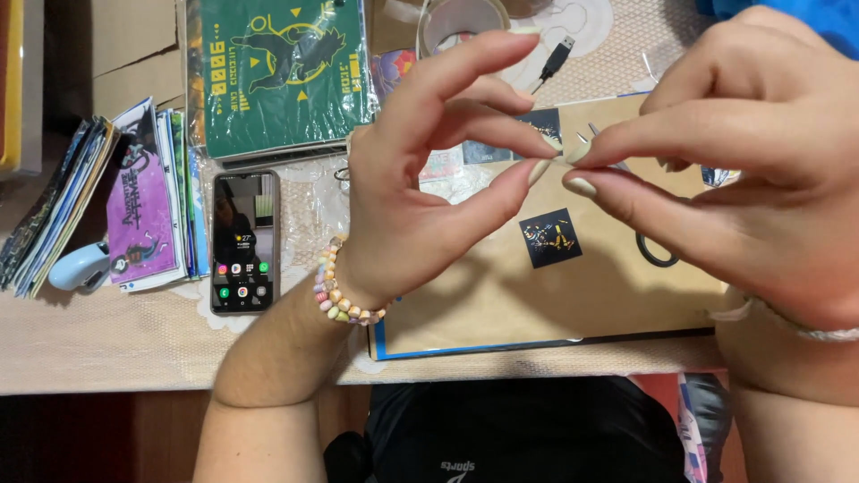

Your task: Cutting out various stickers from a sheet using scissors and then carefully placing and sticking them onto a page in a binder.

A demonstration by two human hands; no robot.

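My left hand, with a pastel bead bracelet on the wrist, is raised over a brown card sheet. Its thumb and fingertips pinch together. My right hand meets it fingertip to fingertip, thumb and forefinger pinched too. Between the tips is a tiny pale piece, too small to identify. A square black sticker lies on the card below the fingers. The points and a black handle loop of a pair of scissors show from under my right hand.
A phone with a lit screen lies left of the card. Further left is a fanned stack of magazines and a pale blue object. A green printed sleeve, a tape roll and a USB plug lie behind.
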